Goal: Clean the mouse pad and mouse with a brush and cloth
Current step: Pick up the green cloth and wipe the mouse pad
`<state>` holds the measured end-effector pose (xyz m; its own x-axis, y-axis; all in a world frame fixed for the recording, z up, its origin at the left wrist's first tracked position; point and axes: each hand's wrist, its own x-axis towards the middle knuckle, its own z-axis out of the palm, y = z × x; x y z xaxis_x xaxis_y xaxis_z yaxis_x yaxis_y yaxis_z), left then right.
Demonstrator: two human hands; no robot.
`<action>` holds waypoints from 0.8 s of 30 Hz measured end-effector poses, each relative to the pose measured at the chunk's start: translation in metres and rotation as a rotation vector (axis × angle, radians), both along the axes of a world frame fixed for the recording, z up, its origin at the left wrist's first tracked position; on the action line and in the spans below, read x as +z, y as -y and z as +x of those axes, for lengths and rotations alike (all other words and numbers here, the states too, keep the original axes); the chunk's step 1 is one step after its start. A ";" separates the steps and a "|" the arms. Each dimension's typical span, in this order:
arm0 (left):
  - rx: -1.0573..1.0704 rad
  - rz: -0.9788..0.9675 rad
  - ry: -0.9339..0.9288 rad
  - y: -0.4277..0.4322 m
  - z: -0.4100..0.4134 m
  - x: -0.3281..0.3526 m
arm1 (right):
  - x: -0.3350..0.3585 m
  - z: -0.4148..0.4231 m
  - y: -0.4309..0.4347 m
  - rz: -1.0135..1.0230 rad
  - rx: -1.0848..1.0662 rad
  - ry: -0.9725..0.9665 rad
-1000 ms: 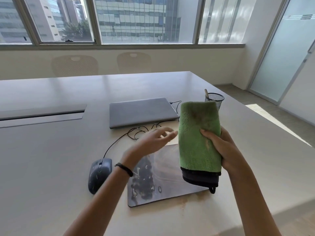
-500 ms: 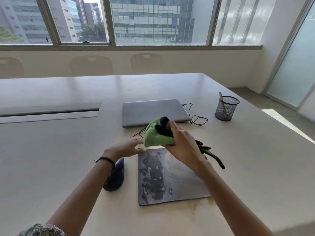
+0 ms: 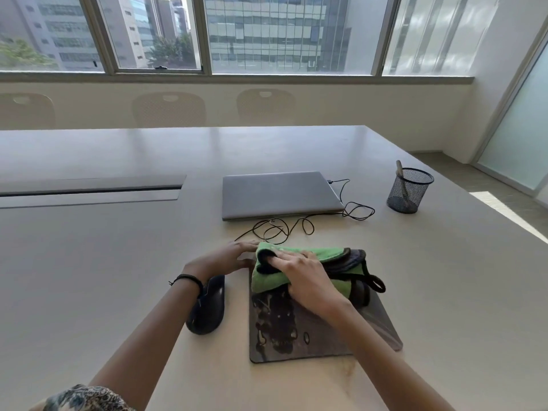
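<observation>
A person sits at a large pale table (image 3: 118,262), seen from their own head looking down. Straight ahead lies a dark mouse pad (image 3: 314,330). The right hand (image 3: 308,277) presses a bunched green cloth (image 3: 296,253) flat onto the far end of the pad, at twelve o'clock on it; the fingers are spread and bearing down on the cloth rather than clenched around it, probably so a wide patch wipes at once. A black trim and loop of the cloth trail off toward three o'clock. The left hand (image 3: 225,258) rests at the pad's far-left corner, about eleven o'clock, fingers loosely extended and holding nothing, likely steadying the pad against sliding. A black mouse (image 3: 207,310) sits just beside the pad's left edge, at nine o'clock, seemingly moved off to free the surface. Farther off are a closed laptop (image 3: 278,192) at twelve and a mesh cup (image 3: 407,192) at two, where a pale handle, possibly the brush, stands.
</observation>
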<state>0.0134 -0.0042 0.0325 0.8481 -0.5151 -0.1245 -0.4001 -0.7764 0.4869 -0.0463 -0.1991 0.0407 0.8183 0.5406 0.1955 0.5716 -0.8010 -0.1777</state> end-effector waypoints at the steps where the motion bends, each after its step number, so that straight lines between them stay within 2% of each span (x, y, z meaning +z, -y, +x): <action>1: 0.004 0.008 -0.008 0.000 0.001 -0.001 | 0.000 -0.002 0.000 -0.029 0.016 -0.011; 16: 0.051 0.066 -0.021 0.000 0.012 -0.011 | 0.034 -0.013 0.049 -0.074 0.119 -0.301; 19: 0.063 0.082 -0.027 0.000 0.011 -0.012 | 0.036 -0.005 0.042 0.078 0.038 -0.242; 24: 0.044 0.028 -0.031 -0.005 0.013 -0.017 | 0.022 -0.008 0.000 0.123 -0.079 -0.076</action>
<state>0.0263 0.0007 0.0154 0.8655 -0.4730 -0.1647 -0.3500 -0.8064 0.4767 -0.0546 -0.1996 0.0629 0.8721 0.4501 0.1921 0.4892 -0.8125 -0.3172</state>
